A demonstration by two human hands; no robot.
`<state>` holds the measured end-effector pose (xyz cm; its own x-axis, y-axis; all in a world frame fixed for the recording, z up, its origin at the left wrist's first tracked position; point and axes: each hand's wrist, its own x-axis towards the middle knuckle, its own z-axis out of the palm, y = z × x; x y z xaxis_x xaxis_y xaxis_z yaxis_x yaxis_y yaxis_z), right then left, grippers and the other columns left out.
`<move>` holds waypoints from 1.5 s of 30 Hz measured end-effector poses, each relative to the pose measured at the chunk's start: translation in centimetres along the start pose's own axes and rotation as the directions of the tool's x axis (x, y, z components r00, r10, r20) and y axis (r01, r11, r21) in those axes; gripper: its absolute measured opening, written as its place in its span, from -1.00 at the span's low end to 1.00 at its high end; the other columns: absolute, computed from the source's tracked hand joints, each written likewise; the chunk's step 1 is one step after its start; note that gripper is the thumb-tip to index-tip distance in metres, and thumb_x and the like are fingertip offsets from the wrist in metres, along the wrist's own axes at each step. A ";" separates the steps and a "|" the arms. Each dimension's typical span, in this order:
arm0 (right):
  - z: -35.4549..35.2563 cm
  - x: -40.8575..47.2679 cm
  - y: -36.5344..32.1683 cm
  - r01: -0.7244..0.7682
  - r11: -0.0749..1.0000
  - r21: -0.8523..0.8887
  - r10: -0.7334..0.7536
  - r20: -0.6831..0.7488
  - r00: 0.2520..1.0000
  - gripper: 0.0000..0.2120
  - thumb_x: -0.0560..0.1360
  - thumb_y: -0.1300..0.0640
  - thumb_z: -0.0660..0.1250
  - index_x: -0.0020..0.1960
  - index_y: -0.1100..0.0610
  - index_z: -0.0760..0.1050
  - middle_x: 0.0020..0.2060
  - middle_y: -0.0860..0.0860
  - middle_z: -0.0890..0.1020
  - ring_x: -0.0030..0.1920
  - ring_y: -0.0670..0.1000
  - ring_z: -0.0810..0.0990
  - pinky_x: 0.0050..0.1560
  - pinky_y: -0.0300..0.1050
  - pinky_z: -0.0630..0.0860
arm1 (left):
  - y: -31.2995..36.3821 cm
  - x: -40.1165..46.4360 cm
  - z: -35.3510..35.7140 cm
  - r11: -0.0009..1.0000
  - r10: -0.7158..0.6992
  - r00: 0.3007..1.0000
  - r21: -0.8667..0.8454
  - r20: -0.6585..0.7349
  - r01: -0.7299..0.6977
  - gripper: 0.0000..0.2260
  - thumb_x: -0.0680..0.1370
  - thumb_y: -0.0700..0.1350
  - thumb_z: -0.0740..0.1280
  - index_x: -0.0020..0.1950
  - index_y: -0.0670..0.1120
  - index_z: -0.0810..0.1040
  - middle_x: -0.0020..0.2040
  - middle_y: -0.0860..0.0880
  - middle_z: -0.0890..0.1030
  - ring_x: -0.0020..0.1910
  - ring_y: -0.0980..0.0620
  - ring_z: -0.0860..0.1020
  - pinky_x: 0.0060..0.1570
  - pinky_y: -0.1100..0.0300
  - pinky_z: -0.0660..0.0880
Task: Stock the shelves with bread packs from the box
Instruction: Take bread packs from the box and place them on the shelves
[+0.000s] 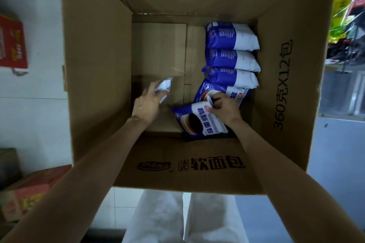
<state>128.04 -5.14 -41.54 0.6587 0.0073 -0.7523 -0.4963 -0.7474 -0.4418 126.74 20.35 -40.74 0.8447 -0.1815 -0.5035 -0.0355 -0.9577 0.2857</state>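
Head view looks straight down into a large open cardboard box [94,69], with both bare forearms reaching in from the near edge. The left hand [147,104] is curled around the crumpled white end of a pack [164,88], holding it against the box's left inner wall; how much of that pack hangs below the fingers cannot be told. The right hand [224,107] pinches the sealed top edge of a blue-and-white bread pack [199,122] that lies face up on the box floor directly under it, tilted, its round dark bread picture showing. Just beyond the right hand's knuckles a second face-up pack [231,92] leans partly beneath the first and against a row. Farther past the right hand, three more packs [233,55] stand on edge side by side along the right inner wall, backs showing blue and white. Between the two hands and beyond the left one, the bare cardboard floor [158,49] of the box shows its flap seams. Below the wrists, the near flap [189,165] carries printed characters and a logo, and white trousers [158,219] appear beneath it. Outside, left of the left arm, a red carton [12,45] and another box [25,191] sit on the pale tiled floor [35,104]; right of the right arm, colourful packaged goods [345,12] fill shelving.
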 end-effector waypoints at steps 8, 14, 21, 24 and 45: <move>3.5 -0.5 -0.9 0.118 0.990 -0.074 -0.107 0.143 0.984 -0.27 0.35 0.12 0.52 0.41 -0.03 0.24 0.29 0.13 0.37 0.28 0.18 0.41 0.22 0.17 0.43 | -1.3 0.9 0.8 0.993 -0.105 0.994 0.055 0.003 0.104 -0.41 0.46 -0.15 0.41 0.44 0.04 0.28 0.31 -0.19 0.30 0.13 -0.21 0.46 -0.12 -0.08 0.54; 4.3 -0.7 -1.9 0.207 0.896 -0.393 -0.158 0.153 0.976 -0.17 0.36 -0.02 0.48 0.46 -0.15 0.05 0.25 0.11 0.49 0.28 0.22 0.39 0.22 0.24 0.30 | -1.9 0.8 0.4 0.988 -0.099 0.995 0.125 0.028 0.095 -0.38 0.48 -0.18 0.38 0.47 0.07 0.22 0.25 -0.19 0.33 0.04 -0.20 0.51 -0.23 -0.02 0.51; 2.7 -5.2 -4.6 0.224 0.946 -0.235 -0.233 -0.011 0.972 -0.30 0.38 0.09 0.46 0.42 -0.03 0.18 0.25 0.10 0.45 0.19 0.17 0.51 0.06 0.08 0.51 | -0.7 -2.4 -3.5 0.995 -0.081 0.995 -0.067 -0.057 0.077 -0.39 0.44 -0.20 0.42 0.43 0.05 0.29 0.22 -0.17 0.37 0.04 -0.22 0.53 -0.21 -0.04 0.53; -1.0 -8.9 -6.0 0.169 0.966 -0.196 -0.209 -0.203 0.957 -0.43 0.38 0.06 0.46 0.32 0.12 0.33 0.21 0.09 0.49 0.17 0.14 0.51 0.05 0.01 0.48 | 0.4 -4.7 -6.9 0.944 -0.146 0.977 -0.316 -0.156 0.090 -0.43 0.45 -0.24 0.38 0.39 0.12 0.31 0.27 -0.05 0.37 0.09 -0.13 0.52 -0.16 0.08 0.47; -30.2 -24.1 -10.0 0.535 0.813 0.230 -0.251 -0.691 0.678 -0.51 0.37 0.11 0.51 0.22 0.01 0.38 -0.07 -0.11 0.57 -0.13 -0.07 0.55 -0.20 -0.25 0.42 | 19.2 -3.5 -34.5 0.526 -0.031 0.722 -0.626 -0.691 -0.576 -0.35 0.54 -0.26 0.31 0.41 0.27 0.08 0.49 0.10 0.21 0.46 0.17 0.21 0.34 0.24 0.32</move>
<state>134.19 -17.93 -4.29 0.9619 -0.2665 -0.0616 -0.1810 -0.4512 -0.8739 141.46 10.27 -5.36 0.9802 0.0531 0.1909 -0.1710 -0.2598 0.9504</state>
